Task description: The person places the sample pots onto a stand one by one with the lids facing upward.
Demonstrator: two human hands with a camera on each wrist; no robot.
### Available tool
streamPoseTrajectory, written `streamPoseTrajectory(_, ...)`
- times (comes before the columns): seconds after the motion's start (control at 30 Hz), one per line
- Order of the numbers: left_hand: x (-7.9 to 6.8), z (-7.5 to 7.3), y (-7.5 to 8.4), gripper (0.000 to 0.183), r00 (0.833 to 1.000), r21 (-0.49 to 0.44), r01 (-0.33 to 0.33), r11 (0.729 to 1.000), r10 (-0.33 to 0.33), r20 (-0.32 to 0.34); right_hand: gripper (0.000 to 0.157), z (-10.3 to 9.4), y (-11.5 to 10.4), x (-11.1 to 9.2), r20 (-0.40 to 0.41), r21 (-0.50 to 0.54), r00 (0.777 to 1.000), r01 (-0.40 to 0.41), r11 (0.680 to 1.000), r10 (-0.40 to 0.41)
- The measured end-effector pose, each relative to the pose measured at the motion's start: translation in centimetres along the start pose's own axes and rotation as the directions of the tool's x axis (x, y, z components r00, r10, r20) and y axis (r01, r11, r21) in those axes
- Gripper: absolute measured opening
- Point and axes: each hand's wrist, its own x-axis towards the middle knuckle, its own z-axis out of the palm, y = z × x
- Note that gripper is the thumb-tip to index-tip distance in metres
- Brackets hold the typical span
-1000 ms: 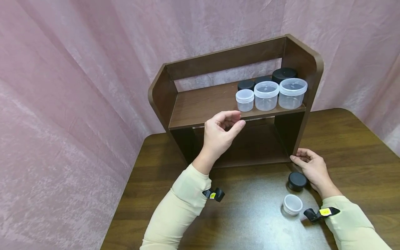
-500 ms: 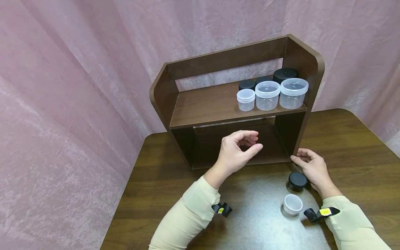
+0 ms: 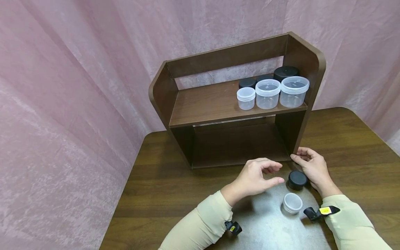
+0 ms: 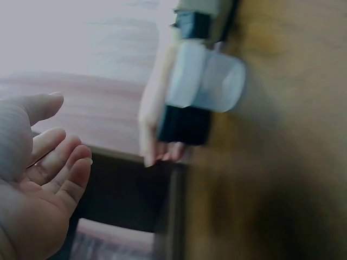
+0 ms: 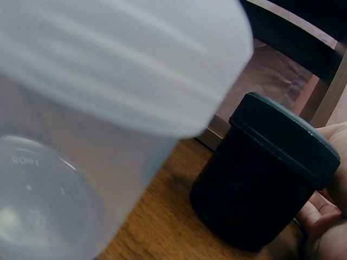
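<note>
My left hand (image 3: pixel 254 177) hovers over the table with thumb and fingers apart and holds nothing. Just to its right stands a small black lidded jar (image 3: pixel 297 179), apart from the fingertips. Nearer me is a small clear plastic jar with a whitish lid (image 3: pixel 292 204); the right wrist view shows this clear jar (image 5: pixel 108 81) large beside the black jar (image 5: pixel 260 173). My right hand (image 3: pixel 314 170) rests on the table behind the black jar, thumb and fingertips touching the lower right corner of the brown shelf unit (image 3: pixel 234 118). Some of its fingers are partly hidden.
On the right of the upper shelf stand several jars: clear ones (image 3: pixel 267 95) in front, black ones (image 3: pixel 285 72) behind. The wooden table (image 3: pixel 150 194) extends to the left, and a pink curtain (image 3: pixel 78 104) hangs behind.
My left hand has come down from the front of the upper shelf, moving right and toward me, to beside the black jar. My right hand has stayed at the shelf's corner.
</note>
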Motion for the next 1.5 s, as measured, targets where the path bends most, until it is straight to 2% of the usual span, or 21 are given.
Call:
streamPoseTrajectory(0.3, -1.3, 3.7, -0.4, 0.035, 0.993, 0.121, -0.011, 0.993, -0.004, 0.122, 0.039, 0.0, 0.1, -0.1, 0.0, -0.004, 1.0, 0.005, 1.0, -0.005)
streamPoseTrajectory(0.57, -1.8, 5.4, -0.3, 0.04, 0.976, 0.202, 0.013, 0.979, -0.056, 0.209, 0.039, -0.2, 0.0, -0.1, 0.005, -0.018, 1.0, 0.016, 1.0, -0.016)
streamPoseTrajectory(0.8, -1.8, 6.7, 0.2, 0.046, 0.959, 0.244, -0.019, 0.97, -0.051, 0.278, 0.037, -0.2, 0.0, -0.2, 0.005, -0.006, 1.0, 0.019, 1.0, -0.019)
streamPoseTrajectory(1.07, -1.8, 7.2, 0.2, 0.053, 0.958, 0.279, -0.008, 0.96, -0.072, 0.276, 0.035, 0.0, 0.0, -0.1, 0.002, -0.002, 1.0, 0.024, 1.0, -0.024)
streamPoseTrajectory(1.5, -1.8, 7.3, 0.2, 0.053, 0.946, 0.283, 0.028, 0.959, -0.117, 0.302, 0.04, -0.1, 0.0, -0.2, 0.004, -0.017, 1.0, 0.02, 1.0, -0.02)
